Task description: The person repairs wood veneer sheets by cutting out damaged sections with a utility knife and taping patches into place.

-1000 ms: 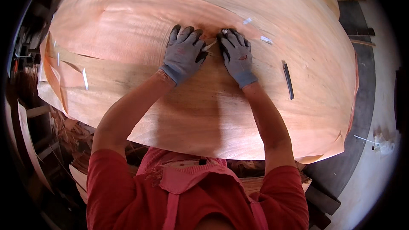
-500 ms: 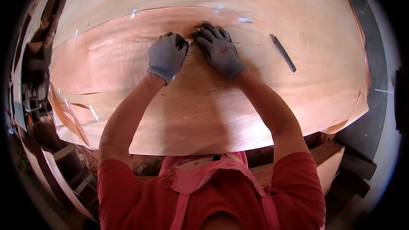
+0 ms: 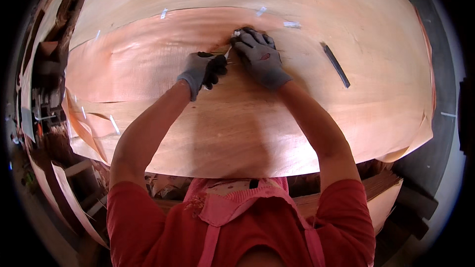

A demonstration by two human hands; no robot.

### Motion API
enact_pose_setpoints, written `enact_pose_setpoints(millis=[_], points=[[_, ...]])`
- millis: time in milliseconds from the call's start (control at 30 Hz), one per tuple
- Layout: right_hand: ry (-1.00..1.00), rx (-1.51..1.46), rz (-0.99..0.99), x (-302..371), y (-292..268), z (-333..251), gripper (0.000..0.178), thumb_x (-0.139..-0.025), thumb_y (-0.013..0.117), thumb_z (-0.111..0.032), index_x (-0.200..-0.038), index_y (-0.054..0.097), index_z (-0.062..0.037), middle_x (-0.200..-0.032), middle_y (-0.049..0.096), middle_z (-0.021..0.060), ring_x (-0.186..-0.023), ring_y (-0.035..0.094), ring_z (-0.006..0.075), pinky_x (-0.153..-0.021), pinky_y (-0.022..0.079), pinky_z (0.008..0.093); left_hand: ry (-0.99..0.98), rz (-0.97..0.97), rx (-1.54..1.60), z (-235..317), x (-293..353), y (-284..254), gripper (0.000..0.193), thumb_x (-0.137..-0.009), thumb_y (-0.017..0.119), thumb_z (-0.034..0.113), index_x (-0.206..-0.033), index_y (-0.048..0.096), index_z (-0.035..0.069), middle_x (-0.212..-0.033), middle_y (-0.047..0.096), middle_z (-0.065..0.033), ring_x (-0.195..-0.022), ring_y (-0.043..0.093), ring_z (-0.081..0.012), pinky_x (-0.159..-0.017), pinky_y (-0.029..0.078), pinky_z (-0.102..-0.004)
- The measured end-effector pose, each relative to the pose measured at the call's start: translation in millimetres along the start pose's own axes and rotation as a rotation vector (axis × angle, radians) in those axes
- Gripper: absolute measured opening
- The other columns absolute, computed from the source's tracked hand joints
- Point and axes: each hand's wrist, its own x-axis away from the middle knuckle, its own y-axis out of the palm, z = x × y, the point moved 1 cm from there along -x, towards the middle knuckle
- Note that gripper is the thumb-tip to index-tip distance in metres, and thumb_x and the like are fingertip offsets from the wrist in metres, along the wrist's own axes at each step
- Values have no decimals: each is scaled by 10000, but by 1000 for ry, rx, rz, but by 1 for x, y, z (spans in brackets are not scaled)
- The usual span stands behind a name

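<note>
both gloved hands have moved up the veneer sheet (image 3: 237, 133) since half a second ago. left hand (image 3: 204, 70) now curled, pinching a pale tape strip (image 3: 228, 52). right hand (image 3: 260, 57) presses flat on the sheet's seam; dark blade (image 3: 335, 64) lies apart to the right.

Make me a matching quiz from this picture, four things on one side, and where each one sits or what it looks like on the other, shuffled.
Things
1. left hand
2. right hand
3. dark narrow tool
4. strips of pale tape

Descriptions
A. lying loose on the veneer sheet, off to the right of both hands
B. grey glove, fingers curled shut, nearer the person's left
C. stuck along the seam across the wood
D. grey glove, pressed flat at the seam

Pairs: 1-B, 2-D, 3-A, 4-C
</note>
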Motion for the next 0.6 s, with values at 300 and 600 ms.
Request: enact_pose_setpoints(millis=[300, 600], points=[[172, -1059, 293, -81, 34, -29, 503, -962, 545, -127, -1431, 396, -24, -1294, 584, 181, -1160, 584, 293, -978, 454, 339, 62, 28, -59, -3, -1, 1, 286, -926, 627, 306, -907, 678, 25, -687, 660, -106, -444, 583, -187, -334, 417, -288], [-187, -49, 47, -81, 67, -49, 543, -950, 511, -450, -1388, 478, -130, -1368, 502, 195, -1293, 433, 368, -1063, 314, 493, 225, -123, 111, -38, 110, -40, 341, -972, 548, 222, -1223, 616, 1, -1109, 677, -143, -858, 702, -249, -699, 568, -312]])
